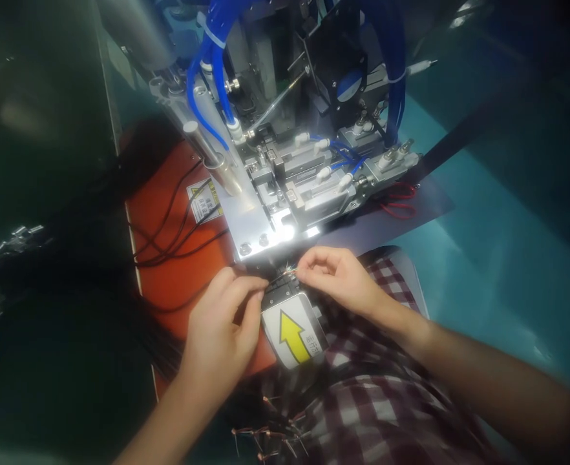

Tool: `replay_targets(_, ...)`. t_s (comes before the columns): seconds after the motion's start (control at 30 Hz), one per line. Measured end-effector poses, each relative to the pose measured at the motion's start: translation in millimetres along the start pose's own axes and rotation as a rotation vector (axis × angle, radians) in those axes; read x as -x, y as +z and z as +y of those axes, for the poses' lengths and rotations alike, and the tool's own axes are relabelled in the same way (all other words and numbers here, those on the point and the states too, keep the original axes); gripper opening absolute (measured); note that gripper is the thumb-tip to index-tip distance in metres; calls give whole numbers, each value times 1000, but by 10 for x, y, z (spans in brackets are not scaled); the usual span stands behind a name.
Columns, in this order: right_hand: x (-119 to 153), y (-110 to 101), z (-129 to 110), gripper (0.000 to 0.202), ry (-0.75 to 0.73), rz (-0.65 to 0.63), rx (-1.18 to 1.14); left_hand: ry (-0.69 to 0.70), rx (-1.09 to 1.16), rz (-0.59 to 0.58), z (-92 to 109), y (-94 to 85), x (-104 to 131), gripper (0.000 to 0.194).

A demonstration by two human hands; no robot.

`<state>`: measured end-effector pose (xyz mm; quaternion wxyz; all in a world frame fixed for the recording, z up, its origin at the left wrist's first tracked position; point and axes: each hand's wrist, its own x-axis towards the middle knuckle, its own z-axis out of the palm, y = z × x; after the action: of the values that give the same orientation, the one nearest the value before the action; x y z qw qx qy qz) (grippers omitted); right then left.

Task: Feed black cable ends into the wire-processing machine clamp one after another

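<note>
Between my two hands, thin coloured wires [291, 271] fan out at the end of a black cable [276, 280]. My left hand [224, 323] pinches the black cable from the left, thumb and forefinger together. From the right, my right hand [336, 274] closes its fingertips on the wire ends. Both hands are at the front of a metal machine [285, 226], just below its bright plate. Under the wires sits a small block with a white label and yellow arrow [295, 336]. The fine wire tips are too small to make out.
Blue air hoses [220, 77] and metal cylinders [314, 194] rise behind the hands. Black cables [168, 239] cross the orange surface [168, 194] at left. Several cable ends with bared wires [268, 433] hang near my checked clothing [377, 413]. Red wires [401, 200] lie at right.
</note>
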<state>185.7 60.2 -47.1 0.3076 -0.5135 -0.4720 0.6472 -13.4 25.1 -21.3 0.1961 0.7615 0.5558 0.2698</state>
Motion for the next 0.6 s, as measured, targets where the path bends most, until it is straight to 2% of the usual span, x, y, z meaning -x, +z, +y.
replay_targets(0.17,-39,-18,-35,20,23,-39,-39,-3,-5,-35,-33,-7,-23,13)
replay_targets(0.3,-67,-33,-46,14,27,-53,-63,-11,1,-42,-48,-1,-31,13)
replay_targets(0.6,-73,-34,-52,12,34,-53,-28,82,-38,-13,-50,-15,-4,17)
